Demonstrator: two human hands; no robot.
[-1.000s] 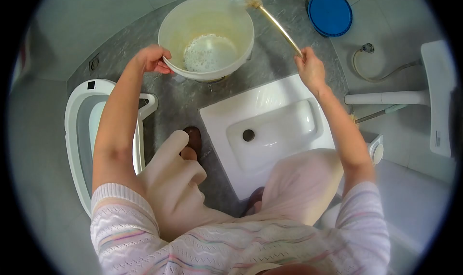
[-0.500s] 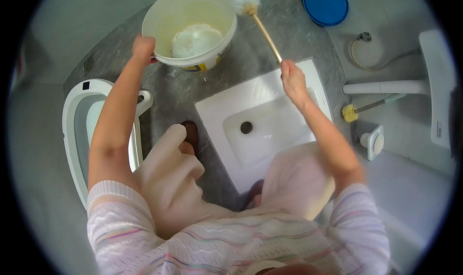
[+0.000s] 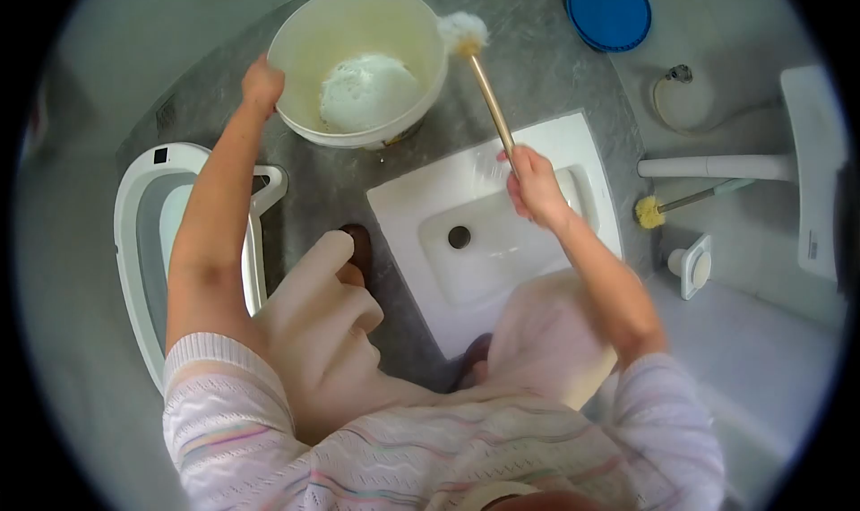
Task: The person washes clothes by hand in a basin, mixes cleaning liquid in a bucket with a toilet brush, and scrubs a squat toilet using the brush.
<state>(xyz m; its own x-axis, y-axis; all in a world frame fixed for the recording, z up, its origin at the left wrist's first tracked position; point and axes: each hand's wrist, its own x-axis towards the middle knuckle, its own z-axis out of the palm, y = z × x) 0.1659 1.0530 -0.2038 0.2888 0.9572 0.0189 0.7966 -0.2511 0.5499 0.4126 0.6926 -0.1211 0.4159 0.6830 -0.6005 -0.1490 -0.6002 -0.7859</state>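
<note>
A pale bucket with whitish, foamy liquid at its bottom stands tilted on the grey floor. My left hand is closed on the left side of its rim. In my right hand is the gold handle of a brush. The brush's white, foamy head touches or nearly touches the outside of the bucket at its right; which of the two I cannot tell. Below my right hand lies the white squat toilet, set in the floor.
A white folding tub leans at the left. At the upper right is a blue lid. A hose, a white pipe, a yellow-headed brush and a white holder are on the right.
My right hand has moved down and to the left with the brush, whose handle now stands steeper. The bucket has shifted and turned slightly under my left hand.
</note>
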